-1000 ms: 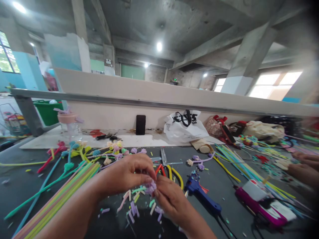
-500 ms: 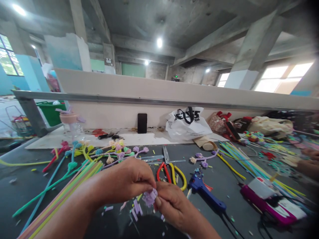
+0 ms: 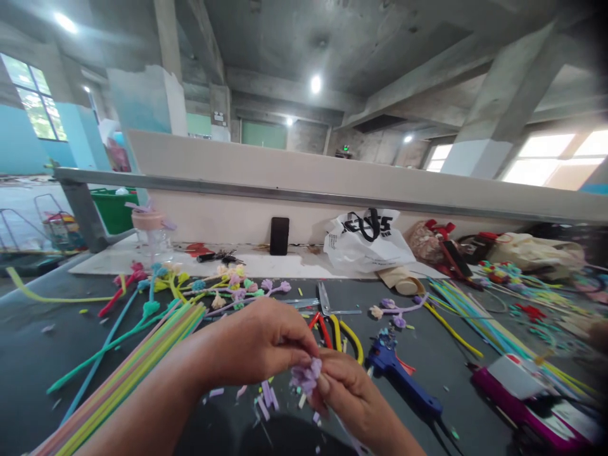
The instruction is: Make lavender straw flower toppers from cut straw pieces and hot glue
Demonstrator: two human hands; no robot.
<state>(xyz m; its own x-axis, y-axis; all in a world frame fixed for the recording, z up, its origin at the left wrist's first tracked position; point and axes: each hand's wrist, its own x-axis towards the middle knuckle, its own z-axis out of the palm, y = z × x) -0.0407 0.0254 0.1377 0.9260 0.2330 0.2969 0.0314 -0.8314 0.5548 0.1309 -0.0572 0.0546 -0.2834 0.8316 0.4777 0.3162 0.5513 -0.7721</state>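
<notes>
Head view: both bare hands meet low over the dark tabletop point(image 3: 28, 354), working one lilac fuzzy flower point(image 3: 305, 378) between them, held up in front of the person, near the middle of the frame. Left hand point(image 3: 266, 339) bent at the wrist, thumb and fingertips pinched at the flower's upper edge. Right hand point(image 3: 349, 392) has fingers curled in, thumb pressed along the flower's right side, gripping it. Exact contact looks partly covered by the fingers, so can't say which petals each hand has.

Under and left of the flower: lilac cut pieces point(image 3: 268, 395), scattered. Just beyond the hands: red handles point(image 3: 325, 332) and yellow handles point(image 3: 352, 339), metal blades point(image 3: 323, 297) pointing away. Right of those: blue glue gun point(image 3: 406, 379), lying on its side; past it, lilac flower stem point(image 3: 401, 310). Left: bundle of pastel fuzzy sticks point(image 3: 142, 373) running beside the left forearm; multicolor flower stems point(image 3: 232, 285) piled behind. Back ledge: clear jar with pink lid point(image 3: 148, 220), keys point(image 3: 230, 257), black phone point(image 3: 280, 236) upright, white bag point(image 3: 370, 244). Right side: magenta-and-white device point(image 3: 517, 405); blurred co-worker's hand point(image 3: 599, 332) at frame edge.
</notes>
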